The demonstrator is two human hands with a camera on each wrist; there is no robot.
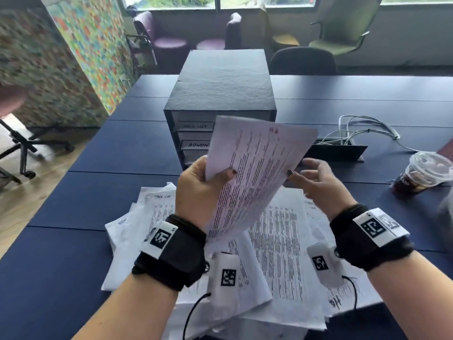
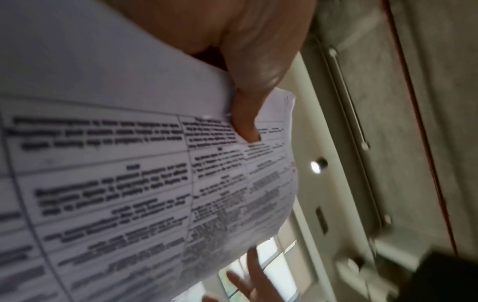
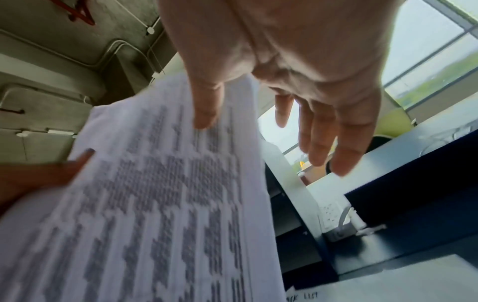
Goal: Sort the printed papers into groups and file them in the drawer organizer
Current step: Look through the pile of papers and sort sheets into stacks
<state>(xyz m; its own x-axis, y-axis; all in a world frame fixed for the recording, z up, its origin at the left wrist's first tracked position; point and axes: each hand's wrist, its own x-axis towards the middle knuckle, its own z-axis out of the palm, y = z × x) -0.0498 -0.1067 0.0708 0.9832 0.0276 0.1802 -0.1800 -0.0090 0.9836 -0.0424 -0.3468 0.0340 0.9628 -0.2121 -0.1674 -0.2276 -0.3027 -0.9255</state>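
The left hand (image 1: 198, 190) pinches a printed sheet (image 1: 255, 173); the right hand (image 1: 316, 182) hovers beside it, fingers spread, before the drawer organizer (image 1: 220, 89).

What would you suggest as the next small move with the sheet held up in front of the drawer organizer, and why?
Probably bring the right hand in to pinch the free edge of the raised sheet. Only the left hand grips it, at one edge, so it bows; the right hand's fingers are spread beside it. Steadied, its heading could be checked against the drawer organizer labels.
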